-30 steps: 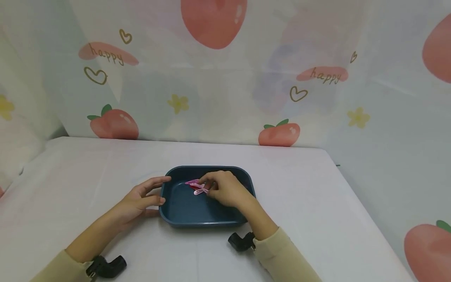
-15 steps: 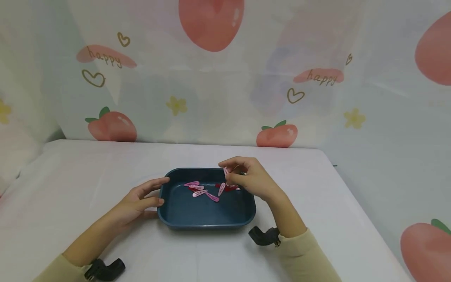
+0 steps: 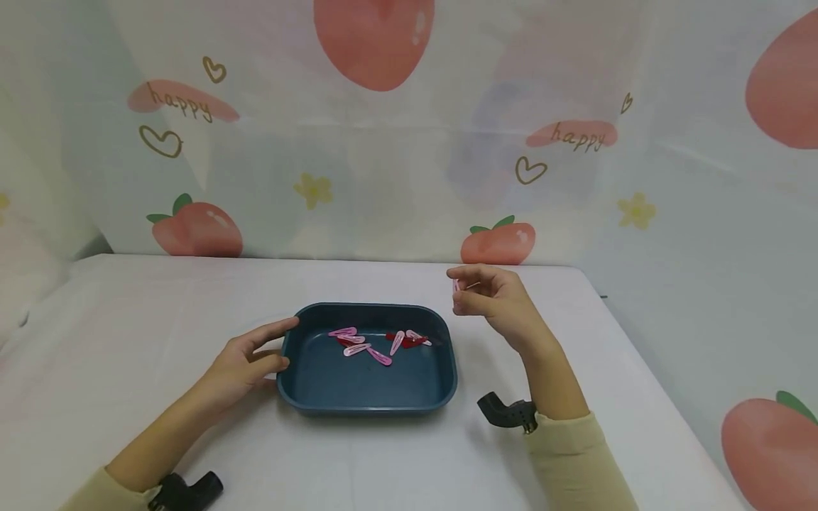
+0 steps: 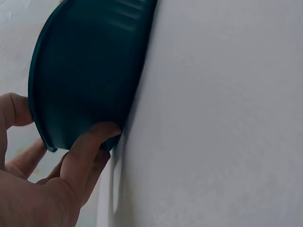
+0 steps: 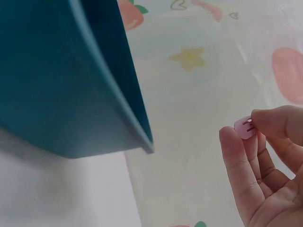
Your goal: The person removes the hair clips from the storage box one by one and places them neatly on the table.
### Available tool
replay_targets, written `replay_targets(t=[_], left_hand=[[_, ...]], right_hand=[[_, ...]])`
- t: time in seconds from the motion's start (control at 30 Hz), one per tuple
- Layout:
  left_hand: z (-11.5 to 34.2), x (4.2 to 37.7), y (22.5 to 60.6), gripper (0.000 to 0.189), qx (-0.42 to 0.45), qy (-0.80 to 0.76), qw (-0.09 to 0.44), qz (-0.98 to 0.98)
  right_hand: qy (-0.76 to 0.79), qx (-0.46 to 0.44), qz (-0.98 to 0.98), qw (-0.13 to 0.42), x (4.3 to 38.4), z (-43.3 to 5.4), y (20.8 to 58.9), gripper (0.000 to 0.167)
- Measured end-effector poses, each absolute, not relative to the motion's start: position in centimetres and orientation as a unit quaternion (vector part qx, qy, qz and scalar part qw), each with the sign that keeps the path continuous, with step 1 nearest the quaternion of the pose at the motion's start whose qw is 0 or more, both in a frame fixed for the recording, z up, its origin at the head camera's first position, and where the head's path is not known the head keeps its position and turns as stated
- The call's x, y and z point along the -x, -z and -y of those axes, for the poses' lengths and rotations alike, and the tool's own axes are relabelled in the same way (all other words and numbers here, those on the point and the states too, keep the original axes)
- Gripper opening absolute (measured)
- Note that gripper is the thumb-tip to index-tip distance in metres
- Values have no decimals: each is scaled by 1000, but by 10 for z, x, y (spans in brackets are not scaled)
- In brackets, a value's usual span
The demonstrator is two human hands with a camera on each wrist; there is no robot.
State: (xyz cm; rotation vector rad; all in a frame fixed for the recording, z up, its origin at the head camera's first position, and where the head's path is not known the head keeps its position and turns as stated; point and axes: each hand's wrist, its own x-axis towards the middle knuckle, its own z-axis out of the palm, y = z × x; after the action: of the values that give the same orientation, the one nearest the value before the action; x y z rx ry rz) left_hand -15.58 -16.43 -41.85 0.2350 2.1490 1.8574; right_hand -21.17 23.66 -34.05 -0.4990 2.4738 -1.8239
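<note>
A dark blue rectangular tray (image 3: 366, 411) stands on the white table with several hair clips on its floor. Pale pink ones such as this clip (image 3: 396, 343) lie among a brighter pink clip (image 3: 380, 356) and a dark red clip (image 3: 414, 342). At the tray's left end, my left hand (image 3: 238, 367) touches the rim and outer wall with extended fingers; the left wrist view shows its fingertips on the tray wall (image 4: 85, 71). Beyond the tray's right back corner, my right hand (image 3: 501, 301) is raised, pinching a pink hair clip (image 5: 245, 127) between thumb and fingertips.
White cloth (image 3: 358, 461) covers the table. Behind it hangs a patterned curtain (image 3: 383, 163) with peaches, hearts and flowers. A black camera mount sits on the left wrist (image 3: 185, 491) and another camera mount (image 3: 508, 411) on the right one.
My right hand has risen out of the tray with a pink hair clip and moved right, past the rim. The clip pile has spread apart. My left hand stays at the tray's left end.
</note>
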Motion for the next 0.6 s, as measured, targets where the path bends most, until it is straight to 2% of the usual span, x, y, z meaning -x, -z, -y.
replay_targets(t=[0.27,0.43,0.6], left_hand=[[165,155,416,59,-73,-628,115,-766],[171,161,421,59,-87,-650,167,-736],[178,166,427,71,-106,-673,219,-698]], right_hand=[[583,148,-798,28,215,-240,343,32],[588,136,-797,35,217,-243,347,33],[591,121,-796,45,219,-245,349,33]])
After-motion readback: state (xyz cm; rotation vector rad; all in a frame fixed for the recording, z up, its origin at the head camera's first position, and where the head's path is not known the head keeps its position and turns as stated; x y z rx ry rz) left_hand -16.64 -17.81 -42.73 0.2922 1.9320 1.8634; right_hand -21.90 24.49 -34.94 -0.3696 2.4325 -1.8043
